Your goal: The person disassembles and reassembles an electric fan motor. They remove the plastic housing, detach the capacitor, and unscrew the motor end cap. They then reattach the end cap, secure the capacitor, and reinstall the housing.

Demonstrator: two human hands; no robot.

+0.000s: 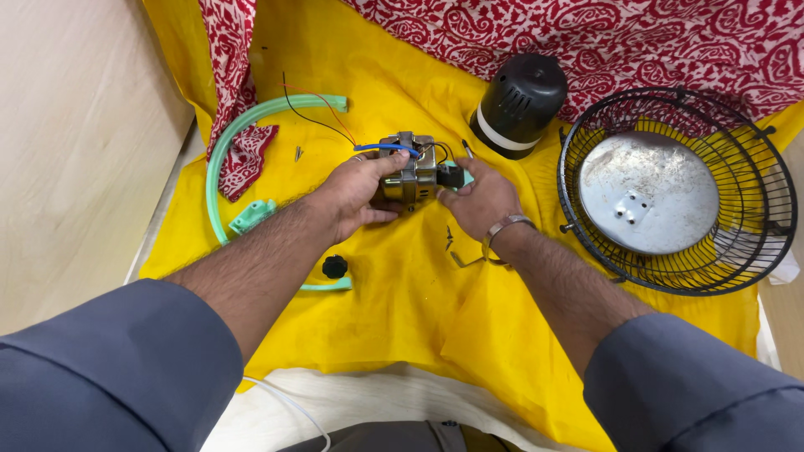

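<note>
A small metal fan motor with blue, red and black wires sits just above the yellow cloth. My left hand grips its left side, thumb near the blue wire. My right hand, with a metal bangle on the wrist, holds the motor's right end, where a black part sticks out. Both forearms reach in from the bottom, with grey sleeves.
A black wire fan guard with a round metal plate inside lies at the right. A black motor cover stands behind the motor. A green plastic ring, a black knob and small screws lie at the left. Red patterned cloth covers the back.
</note>
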